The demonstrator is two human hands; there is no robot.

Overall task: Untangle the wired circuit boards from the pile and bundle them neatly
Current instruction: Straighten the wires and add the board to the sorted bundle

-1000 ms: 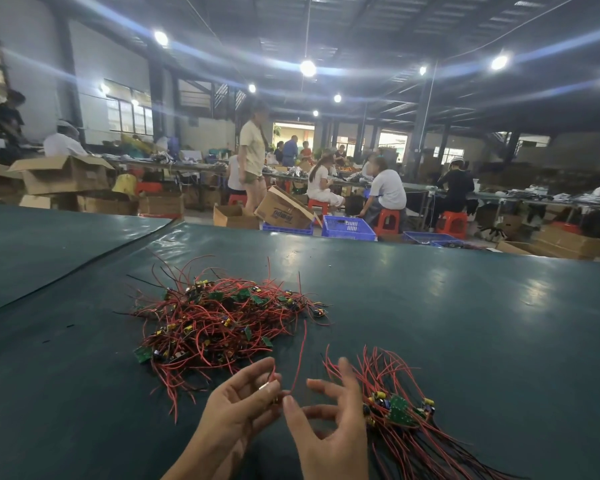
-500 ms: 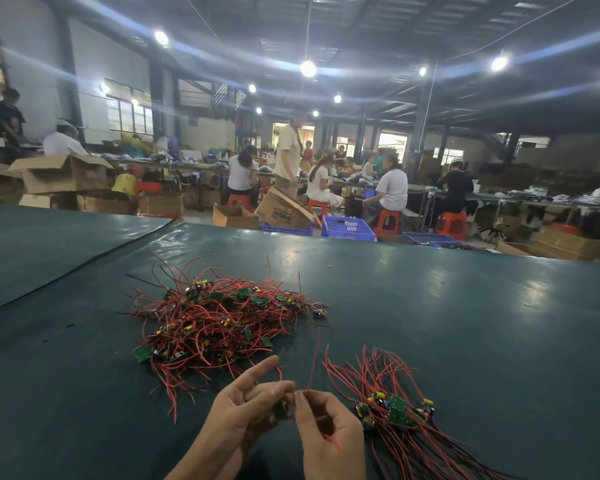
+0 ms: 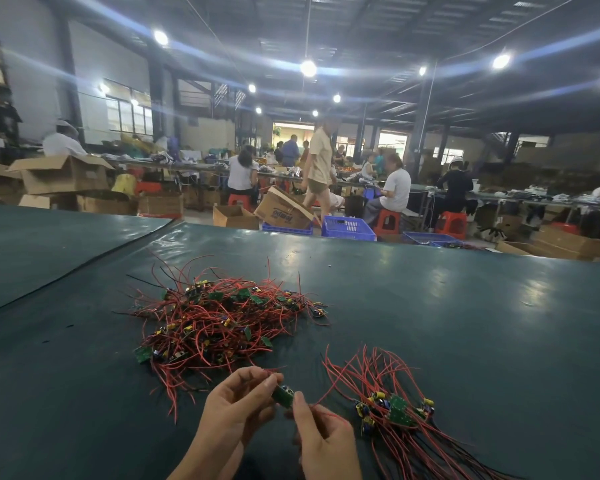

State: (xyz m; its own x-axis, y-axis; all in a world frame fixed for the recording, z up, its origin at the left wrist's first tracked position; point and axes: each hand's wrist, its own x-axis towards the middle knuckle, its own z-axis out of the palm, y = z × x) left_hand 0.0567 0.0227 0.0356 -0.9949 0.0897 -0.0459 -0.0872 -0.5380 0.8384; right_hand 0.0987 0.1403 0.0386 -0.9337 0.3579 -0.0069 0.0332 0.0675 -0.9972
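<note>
Leftmost, the pile (image 3: 219,320) of tangled red wires and small green boards lies on the dark green mat (image 3: 465,323). Just below it, the left hand (image 3: 236,410) pinches one end of a single board (image 3: 283,396) between thumb and fingertips, raised slightly above the mat. The right hand (image 3: 323,441) grips the opposite end of the same board with thumb and forefinger; a red wire (image 3: 329,393) runs from this grip up toward the right. Farther right, the sorted bundle (image 3: 395,410) rests on the mat, its boards grouped together and wires fanned outward on both sides. Pile and bundle lie apart.
</note>
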